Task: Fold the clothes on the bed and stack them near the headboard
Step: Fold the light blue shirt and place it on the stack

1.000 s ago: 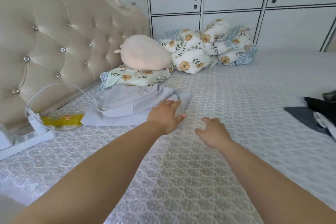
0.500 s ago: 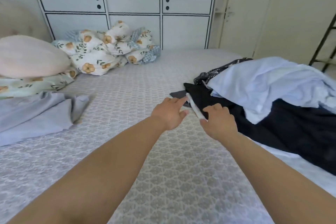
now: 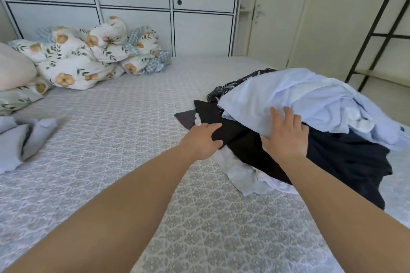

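Observation:
A heap of unfolded clothes lies on the right of the bed [image 3: 124,117]. On top is a pale blue garment [image 3: 310,97], under it a black garment [image 3: 248,148], with white cloth [image 3: 241,175] at the bottom. My left hand [image 3: 203,141] grips the near edge of the black garment, thumb and fingers curled on it. Flat on the pale blue garment's lower edge rests my right hand [image 3: 286,135], fingers spread. A folded grey garment [image 3: 24,139] lies at the far left, blurred.
A crumpled floral quilt [image 3: 88,55] and a pink pillow [image 3: 13,68] sit at the back left of the bed. White cabinets [image 3: 155,6] stand behind. A dark metal rack [image 3: 381,33] is at the right.
The view has swung right from the headboard and the grey garment to the clothes heap. Both hands have moved onto the heap, the left taking hold of the black garment.

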